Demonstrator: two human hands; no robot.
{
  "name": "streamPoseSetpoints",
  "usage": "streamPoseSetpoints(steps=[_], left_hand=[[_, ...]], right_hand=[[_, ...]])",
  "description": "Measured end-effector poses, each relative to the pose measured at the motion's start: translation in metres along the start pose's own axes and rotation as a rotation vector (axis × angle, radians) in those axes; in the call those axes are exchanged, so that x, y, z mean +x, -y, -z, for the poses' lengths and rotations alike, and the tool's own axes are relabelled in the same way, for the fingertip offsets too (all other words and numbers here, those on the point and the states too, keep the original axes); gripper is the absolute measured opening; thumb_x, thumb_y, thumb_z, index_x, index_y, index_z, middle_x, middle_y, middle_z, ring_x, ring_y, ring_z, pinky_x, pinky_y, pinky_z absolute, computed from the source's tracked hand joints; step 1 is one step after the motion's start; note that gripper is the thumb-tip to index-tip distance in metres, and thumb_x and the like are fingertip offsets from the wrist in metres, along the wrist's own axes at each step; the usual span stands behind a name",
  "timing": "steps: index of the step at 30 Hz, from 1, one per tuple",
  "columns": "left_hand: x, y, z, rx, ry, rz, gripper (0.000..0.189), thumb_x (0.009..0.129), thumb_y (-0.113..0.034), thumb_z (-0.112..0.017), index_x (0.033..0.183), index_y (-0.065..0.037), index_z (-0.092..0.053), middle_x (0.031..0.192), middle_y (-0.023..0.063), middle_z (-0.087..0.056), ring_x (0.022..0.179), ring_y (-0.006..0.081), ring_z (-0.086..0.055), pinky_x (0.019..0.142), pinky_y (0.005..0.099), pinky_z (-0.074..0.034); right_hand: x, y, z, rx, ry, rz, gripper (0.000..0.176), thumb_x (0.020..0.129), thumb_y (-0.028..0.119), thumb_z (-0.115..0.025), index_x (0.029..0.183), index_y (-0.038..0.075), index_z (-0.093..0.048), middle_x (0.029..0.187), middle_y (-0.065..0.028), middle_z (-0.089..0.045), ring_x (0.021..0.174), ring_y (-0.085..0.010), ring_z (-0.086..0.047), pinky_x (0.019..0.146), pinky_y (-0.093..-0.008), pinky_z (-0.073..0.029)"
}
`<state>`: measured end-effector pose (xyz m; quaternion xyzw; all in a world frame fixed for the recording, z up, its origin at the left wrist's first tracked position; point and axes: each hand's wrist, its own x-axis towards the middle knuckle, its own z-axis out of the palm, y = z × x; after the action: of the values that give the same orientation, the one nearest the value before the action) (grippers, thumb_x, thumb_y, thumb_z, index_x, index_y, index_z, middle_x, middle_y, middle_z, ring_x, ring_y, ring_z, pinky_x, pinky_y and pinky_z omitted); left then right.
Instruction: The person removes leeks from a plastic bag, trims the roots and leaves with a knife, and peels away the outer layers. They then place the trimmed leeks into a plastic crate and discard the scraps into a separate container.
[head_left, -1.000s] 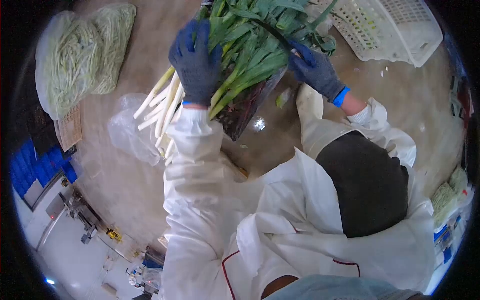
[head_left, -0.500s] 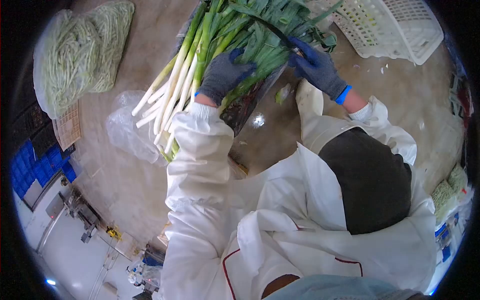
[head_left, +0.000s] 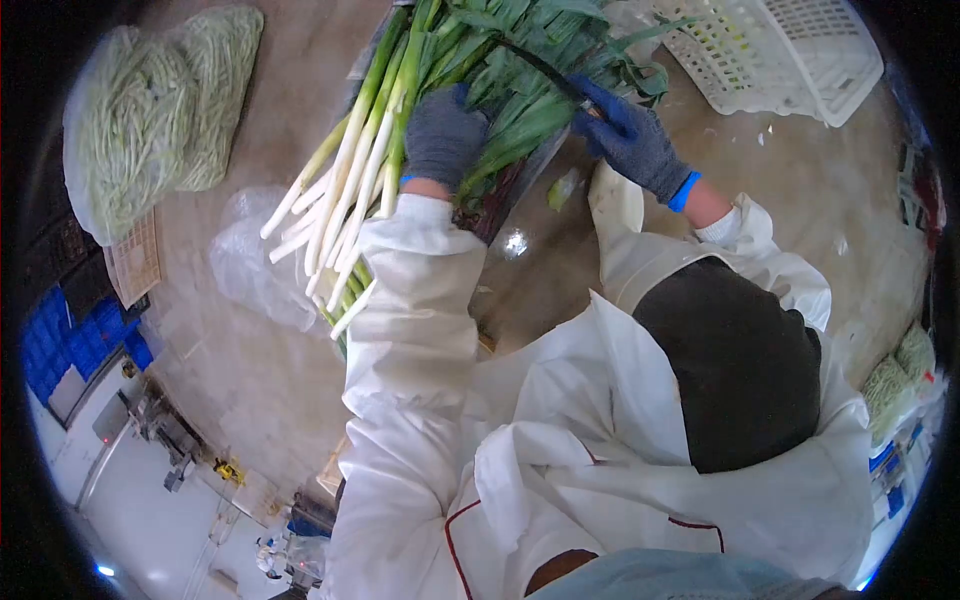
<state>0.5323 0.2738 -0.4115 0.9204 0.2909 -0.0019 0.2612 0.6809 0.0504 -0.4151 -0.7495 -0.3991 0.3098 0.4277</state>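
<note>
A pile of leeks (head_left: 345, 195) lies with its white ends toward me and its broad green leaves spread away to the right. My left hand (head_left: 446, 138), in a grey-blue glove, is closed among the stalks, with its fingertips partly hidden. In my gloved right hand (head_left: 628, 142) is the handle of a knife (head_left: 545, 68). Its dark, curved blade lies over the green leaves and points up and left. Under the leeks, a dark surface (head_left: 505, 200) shows in part.
A clear bag of long green beans (head_left: 160, 120) stands at the left, with a crumpled plastic bag (head_left: 262, 260) nearer the leeks. At the upper right is a white slotted crate (head_left: 770, 60). A leaf scrap (head_left: 563, 190) lies on the floor (head_left: 560, 270).
My left hand has drawn its fingers in from the leaves and turned among the stalks. One leek's white end has shifted toward me. My right hand and the knife have barely moved.
</note>
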Motion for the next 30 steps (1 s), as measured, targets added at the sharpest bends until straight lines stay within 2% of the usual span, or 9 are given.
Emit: streamPoseSetpoints(steps=[2,4,10,13,19,21,23,26,30], left_hand=[[0.005,0.001,0.031,-0.891,0.239,0.203,0.034,0.081,-0.017,-0.067,0.111,-0.001,-0.063,0.096,0.0143,-0.07,0.074,0.0253,-0.069,0.066,0.0351,-0.054],[0.001,-0.01,0.058,-1.102,0.303,0.277,0.036,0.085,-0.011,-0.065,0.118,0.004,-0.06,0.1,0.0146,-0.071,0.074,0.0212,-0.068,0.065,0.0321,-0.055],[0.006,-0.003,0.068,-1.445,0.402,0.459,0.03,0.089,-0.016,-0.062,0.113,0.002,-0.062,0.101,0.0157,-0.07,0.081,0.0249,-0.069,0.072,0.034,-0.058],[-0.004,-0.026,0.072,-1.508,0.315,0.514,0.032,0.087,-0.01,-0.062,0.118,0.001,-0.059,0.096,0.0135,-0.069,0.078,0.0226,-0.069,0.067,0.0318,-0.057],[-0.014,-0.026,0.019,-0.542,0.119,0.144,0.016,0.088,-0.015,-0.065,0.097,-0.003,-0.064,0.08,0.0068,-0.068,0.062,0.014,-0.061,0.056,0.0272,-0.048],[0.001,-0.012,0.04,0.377,-0.327,-0.681,0.014,0.089,-0.016,-0.063,0.095,-0.004,-0.067,0.077,0.0055,-0.068,0.058,0.0125,-0.06,0.052,0.0271,-0.047],[0.001,-0.013,0.08,-0.075,-0.011,-0.085,0.02,0.076,-0.022,-0.066,0.09,-0.009,-0.068,0.09,0.0208,-0.064,0.084,0.0409,-0.061,0.074,0.0458,-0.049],[0.021,-0.033,0.111,-0.132,-0.024,0.081,0.024,0.075,-0.023,-0.069,0.094,-0.009,-0.069,0.095,0.0183,-0.064,0.085,0.0382,-0.062,0.074,0.0437,-0.049],[0.065,-0.029,0.088,0.147,-0.212,-0.249,0.037,0.085,-0.035,-0.065,0.105,-0.004,-0.068,0.093,0.0173,-0.069,0.082,0.0287,-0.067,0.069,0.042,-0.051]], right_hand=[[-0.003,0.006,0.003,0.076,-0.011,-0.006,0.05,0.097,0.021,-0.055,0.145,0.015,-0.042,0.088,-0.007,-0.065,0.071,-0.0137,-0.061,0.068,-0.0293,-0.051],[-0.003,0.009,0.005,0.166,-0.028,0.019,0.05,0.093,0.027,-0.059,0.141,0.017,-0.047,0.09,-0.0142,-0.066,0.074,-0.0223,-0.064,0.073,-0.0354,-0.051],[-0.003,0.033,0.014,0.043,-0.008,0.062,0.052,0.094,0.018,-0.059,0.144,0.011,-0.044,0.087,-0.0049,-0.064,0.072,-0.008,-0.059,0.07,-0.0279,-0.052],[-0.001,0.032,0.007,-0.07,-0.055,0.234,0.052,0.093,0.019,-0.06,0.142,0.013,-0.045,0.087,-0.0084,-0.065,0.075,-0.0146,-0.063,0.072,-0.0319,-0.052],[0.011,0.028,-0.009,-0.241,-0.108,0.31,0.049,0.093,0.025,-0.06,0.14,0.016,-0.048,0.088,-0.0131,-0.067,0.082,-0.0265,-0.067,0.074,-0.0354,-0.052],[0.001,0.016,-0.002,-0.301,-0.083,0.225,0.046,0.094,0.026,-0.058,0.139,0.016,-0.05,0.087,-0.0137,-0.066,0.08,-0.0256,-0.067,0.074,-0.0355,-0.052],[-0.005,0.011,0.007,-0.316,-0.053,0.126,0.044,0.095,0.026,-0.056,0.137,0.015,-0.051,0.086,-0.014,-0.066,0.079,-0.0246,-0.067,0.074,-0.0357,-0.052],[-0.012,0.01,0.01,-0.224,-0.053,0.02,0.04,0.095,0.026,-0.056,0.133,0.013,-0.054,0.088,-0.0159,-0.066,0.08,-0.0269,-0.066,0.075,-0.0376,-0.053],[0.004,0.0,0.006,0.036,-0.094,-0.064,0.039,0.093,0.029,-0.06,0.126,0.01,-0.057,0.095,-0.0181,-0.067,0.082,-0.0305,-0.067,0.075,-0.0388,-0.052]])
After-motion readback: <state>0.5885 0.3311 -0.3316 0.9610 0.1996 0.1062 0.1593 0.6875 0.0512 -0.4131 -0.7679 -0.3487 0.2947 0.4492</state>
